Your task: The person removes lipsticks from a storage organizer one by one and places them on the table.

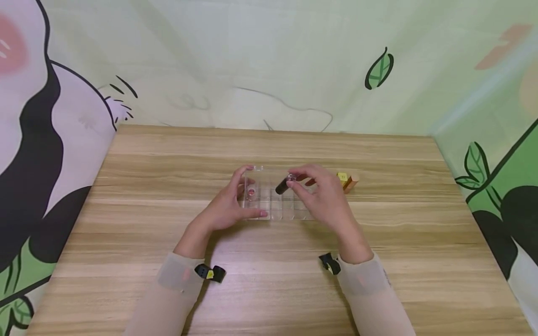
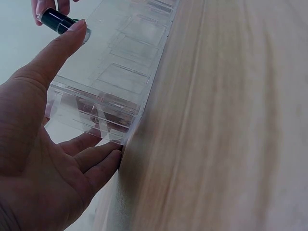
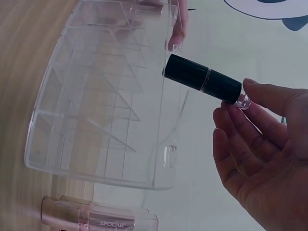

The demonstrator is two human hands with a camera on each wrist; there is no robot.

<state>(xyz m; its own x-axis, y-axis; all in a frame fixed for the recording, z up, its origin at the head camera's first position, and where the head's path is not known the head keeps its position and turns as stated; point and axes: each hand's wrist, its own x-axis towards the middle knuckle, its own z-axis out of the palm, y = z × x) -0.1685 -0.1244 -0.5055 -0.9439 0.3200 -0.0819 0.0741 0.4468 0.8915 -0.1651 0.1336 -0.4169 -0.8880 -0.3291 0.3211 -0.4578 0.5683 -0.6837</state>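
The left hand [image 1: 227, 205] grips the left end of a clear divided organizer [image 1: 275, 205] toward the far edge of the worktop [image 1: 269, 147]. The right hand [image 1: 325, 196] pinches a black tube [image 3: 195, 76] just above the organizer.

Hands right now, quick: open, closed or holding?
Left hand: holding the clear compartment organizer by one end.
Right hand: pinching the black lipstick tube by its clear end.

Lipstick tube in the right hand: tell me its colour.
The lipstick tube is black with a clear end, best seen in the right wrist view.
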